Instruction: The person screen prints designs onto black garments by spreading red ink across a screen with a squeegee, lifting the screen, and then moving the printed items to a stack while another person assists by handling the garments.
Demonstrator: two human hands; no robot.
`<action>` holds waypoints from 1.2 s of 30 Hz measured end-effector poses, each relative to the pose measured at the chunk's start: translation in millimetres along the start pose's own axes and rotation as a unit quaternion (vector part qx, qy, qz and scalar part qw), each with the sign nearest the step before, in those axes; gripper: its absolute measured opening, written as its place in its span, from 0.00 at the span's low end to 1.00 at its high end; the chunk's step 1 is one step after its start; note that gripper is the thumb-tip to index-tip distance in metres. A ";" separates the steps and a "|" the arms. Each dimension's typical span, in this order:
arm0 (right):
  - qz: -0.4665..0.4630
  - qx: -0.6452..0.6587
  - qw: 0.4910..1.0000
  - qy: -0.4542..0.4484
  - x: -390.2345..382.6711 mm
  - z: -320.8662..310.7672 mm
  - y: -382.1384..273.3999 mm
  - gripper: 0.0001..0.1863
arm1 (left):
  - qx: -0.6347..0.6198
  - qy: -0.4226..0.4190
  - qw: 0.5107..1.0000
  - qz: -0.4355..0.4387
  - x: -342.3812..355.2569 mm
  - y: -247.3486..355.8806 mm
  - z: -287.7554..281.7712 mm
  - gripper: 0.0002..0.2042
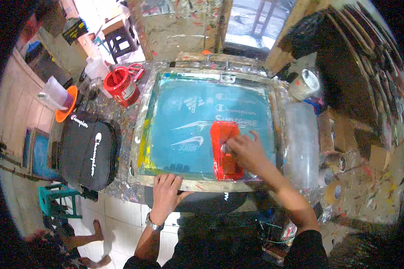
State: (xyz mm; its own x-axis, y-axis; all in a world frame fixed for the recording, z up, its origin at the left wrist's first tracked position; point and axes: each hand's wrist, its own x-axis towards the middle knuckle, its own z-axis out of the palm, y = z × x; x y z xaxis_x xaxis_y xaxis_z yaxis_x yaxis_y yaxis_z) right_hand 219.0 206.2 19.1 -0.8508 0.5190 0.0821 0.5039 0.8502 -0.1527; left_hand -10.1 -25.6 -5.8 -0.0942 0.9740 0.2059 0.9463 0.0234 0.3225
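Observation:
A screen-printing frame (202, 184) with teal mesh (175, 103) lies in front of me; pale lettering and logo shapes show in the mesh. My left hand (167, 193) is closed on its near wooden edge, fingers over the top and thumb apart below. On the right half of the mesh is a thick patch of wet red ink (221, 130). There my right hand (247, 152) is closed on a red-smeared squeegee (230, 165), partly hidden by the hand and blurred. Below the frame's near edge a black fabric piece (202, 204) sticks out.
Left on the paint-spattered table stand a red ink pail (121, 87) and a stack of black printed fabric pieces (90, 154). A white tub (305, 84) and a clear plastic sheet (301, 143) are on the right. Another person's feet (97, 231) show at lower left, near a green stool (60, 199).

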 end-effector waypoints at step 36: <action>-0.011 -0.040 0.998 0.041 -81.1 -16.2 -47.0 0.26 | 0.027 0.042 0.998 0.037 16.2 15.1 -15.5 0.25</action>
State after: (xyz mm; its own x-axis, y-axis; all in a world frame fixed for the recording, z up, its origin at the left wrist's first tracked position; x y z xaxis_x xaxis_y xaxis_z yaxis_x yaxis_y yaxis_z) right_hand 266.7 125.6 35.6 -0.8483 0.5030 0.1657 0.4985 0.8640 -0.0704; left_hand -2.1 -13.0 16.7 -0.0476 0.9511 0.3051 0.9665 -0.0332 0.2543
